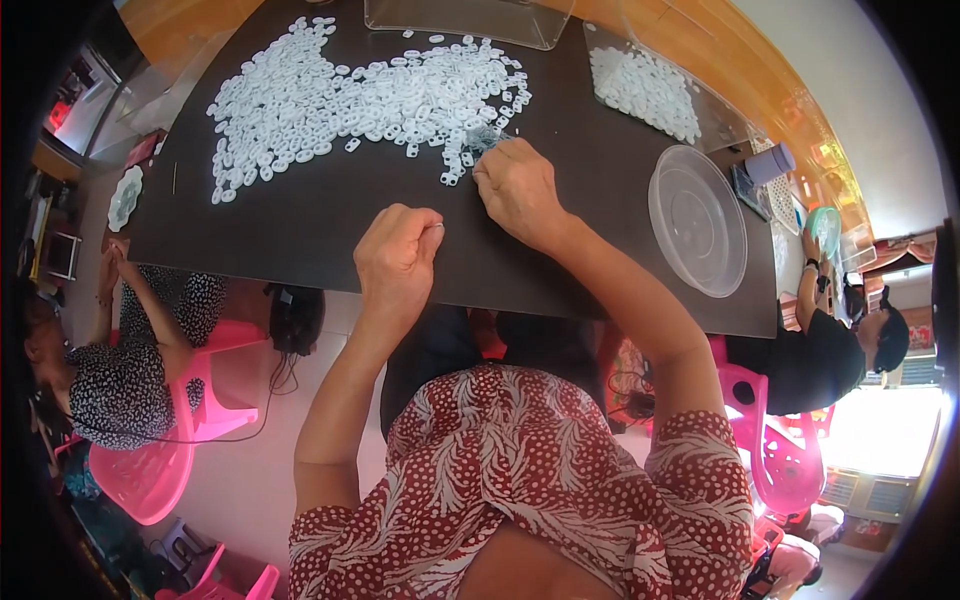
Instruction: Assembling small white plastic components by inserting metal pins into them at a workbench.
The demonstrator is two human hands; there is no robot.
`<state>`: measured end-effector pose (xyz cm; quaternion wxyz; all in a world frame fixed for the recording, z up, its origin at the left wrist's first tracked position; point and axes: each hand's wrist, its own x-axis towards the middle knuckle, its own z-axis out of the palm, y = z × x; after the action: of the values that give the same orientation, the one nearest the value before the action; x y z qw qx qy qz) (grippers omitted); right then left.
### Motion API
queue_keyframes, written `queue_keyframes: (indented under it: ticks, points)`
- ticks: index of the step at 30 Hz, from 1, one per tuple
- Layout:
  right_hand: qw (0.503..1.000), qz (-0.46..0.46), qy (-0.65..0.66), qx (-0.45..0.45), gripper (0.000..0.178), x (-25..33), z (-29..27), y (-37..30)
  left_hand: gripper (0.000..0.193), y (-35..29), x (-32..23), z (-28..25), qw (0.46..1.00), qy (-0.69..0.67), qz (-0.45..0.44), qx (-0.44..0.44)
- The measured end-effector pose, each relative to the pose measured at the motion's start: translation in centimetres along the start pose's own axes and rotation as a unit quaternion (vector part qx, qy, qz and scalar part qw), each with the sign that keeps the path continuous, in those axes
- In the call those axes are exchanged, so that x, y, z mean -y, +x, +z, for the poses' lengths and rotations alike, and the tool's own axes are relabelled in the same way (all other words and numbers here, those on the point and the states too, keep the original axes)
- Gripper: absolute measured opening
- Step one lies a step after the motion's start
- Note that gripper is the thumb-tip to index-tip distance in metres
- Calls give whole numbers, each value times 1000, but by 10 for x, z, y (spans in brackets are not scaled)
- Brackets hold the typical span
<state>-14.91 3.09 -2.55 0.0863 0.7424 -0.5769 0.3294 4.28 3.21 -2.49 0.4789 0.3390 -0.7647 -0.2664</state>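
Observation:
My left hand (395,255) is held above the near part of the dark table, thumb and forefinger pinched together. A tiny pale speck shows at its fingertips, too small to name. Further right and forward, my right hand (520,190) is closed with its fingers bent down, beside a small clump of grey pieces (484,138). What its fingertips grip is hidden. Just past both hands spreads a large heap of small white oval rings (400,95), each with an opening. A few of these rings lie loose close to my right hand's fingers.
A round clear plastic lid (698,222) lies at the right. Behind it, a clear tray holds more white pieces (645,90). Another clear tray (470,22) stands at the far edge. A purple cup (769,164) is far right. Seated people flank the table (300,225) on both sides.

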Motion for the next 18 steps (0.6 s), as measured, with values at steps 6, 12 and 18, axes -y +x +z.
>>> queue_keyframes:
  ticks: [6, 12, 18]
  points:
    - [1000, -8, -8, 1, 8, -1, -7, -1, 9, -1, 1, -3, 1000, -15, -1, 7]
    - [999, -18, -29, 5, 11, -1, -11, -3, 8, -2, 3, -3, 1000, -30, -9, 4]
    - [999, -14, -43, 0, 12, 2, -14, -3, 13, -1, 1, -2, 999, -39, -12, -14]
